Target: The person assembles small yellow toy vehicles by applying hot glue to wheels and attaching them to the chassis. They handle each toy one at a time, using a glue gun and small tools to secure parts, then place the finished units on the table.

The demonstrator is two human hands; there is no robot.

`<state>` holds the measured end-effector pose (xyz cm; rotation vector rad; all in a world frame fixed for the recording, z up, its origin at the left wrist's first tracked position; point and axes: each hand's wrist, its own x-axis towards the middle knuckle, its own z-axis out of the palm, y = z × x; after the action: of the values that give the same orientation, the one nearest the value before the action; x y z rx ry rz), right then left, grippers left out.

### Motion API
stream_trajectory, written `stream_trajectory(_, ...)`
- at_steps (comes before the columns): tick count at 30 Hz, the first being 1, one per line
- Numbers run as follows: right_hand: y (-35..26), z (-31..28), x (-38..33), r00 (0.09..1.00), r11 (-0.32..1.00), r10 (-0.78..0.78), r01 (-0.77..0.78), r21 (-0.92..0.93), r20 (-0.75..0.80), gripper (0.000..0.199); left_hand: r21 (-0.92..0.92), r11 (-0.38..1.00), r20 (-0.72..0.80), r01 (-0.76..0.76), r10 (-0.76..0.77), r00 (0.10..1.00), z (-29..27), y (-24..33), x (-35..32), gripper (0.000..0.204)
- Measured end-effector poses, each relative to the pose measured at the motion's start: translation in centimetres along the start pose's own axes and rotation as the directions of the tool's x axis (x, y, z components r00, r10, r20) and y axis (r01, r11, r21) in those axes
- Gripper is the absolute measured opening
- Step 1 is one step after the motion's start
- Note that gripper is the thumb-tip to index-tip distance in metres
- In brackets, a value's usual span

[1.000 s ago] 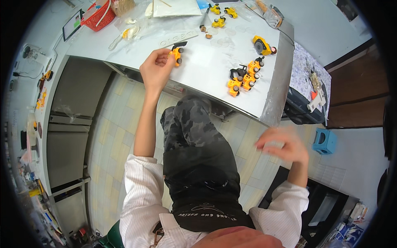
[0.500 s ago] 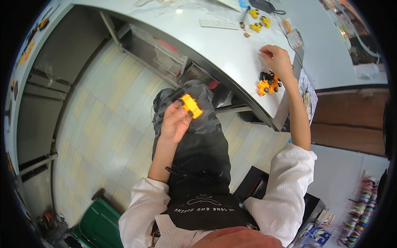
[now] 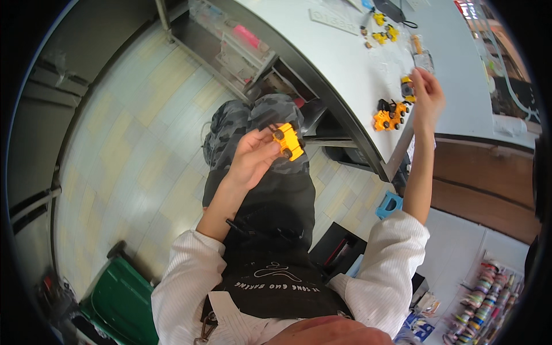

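Left hand [image 3: 253, 158] raised over the lap, fingers closed around a small yellow toy truck [image 3: 287, 141] with black wheels, held well apart from the surface [image 3: 345, 75] and turned with the wheels upward. Below it, dark camouflage trousers and a tiled floor; at the lower left, a green bin [image 3: 123, 307].

Further out, right hand [image 3: 426, 95] stretched to the near edge of the surface, fingers loosely curled beside one yellow and dark toy [image 3: 407, 89]; cannot tell whether gripping it or only touching. Just beside it, a tight cluster of orange toy vehicles [image 3: 390, 115] standing together at the edge.

Farther back, a few more small yellow pieces [image 3: 382, 29] scattered, near a clear bag [image 3: 422, 57].

Judging from this: several toys apparently finished and grouped, one in work in the hand, some loose pieces left.
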<state>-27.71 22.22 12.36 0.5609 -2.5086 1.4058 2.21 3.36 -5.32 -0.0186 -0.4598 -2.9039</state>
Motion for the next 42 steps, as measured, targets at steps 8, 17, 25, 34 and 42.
stream_trajectory(8,-6.6,1.0,-15.4,0.929,0.928,-0.071,-0.072,0.365,0.363,0.024,0.013,1.000,-0.001,0.026,-0.026,1.000,1.0,-0.8,-0.1,0.038)
stream_trajectory(17,-3.2,3.7,-19.5,0.792,0.491,0.037,-0.545,0.679,0.609,0.029,0.150,0.987,0.004,0.052,-0.053,0.999,3.7,-1.9,-0.4,0.049)
stream_trajectory(25,-0.2,5.6,-21.9,0.638,-0.026,0.111,-0.765,0.644,0.762,0.024,0.434,0.901,0.122,-0.006,-0.052,0.991,4.9,-2.5,0.2,0.057)
stream_trajectory(34,0.7,5.6,-22.3,0.596,-0.013,0.045,-0.802,0.597,0.802,0.022,0.620,0.784,0.120,-0.003,-0.092,0.989,5.2,-2.8,0.1,0.036)
stream_trajectory(42,3.8,3.3,-23.0,0.597,0.334,0.077,-0.770,0.544,0.798,0.013,0.591,0.796,0.158,-0.127,0.041,0.987,4.6,-4.0,0.2,0.031)
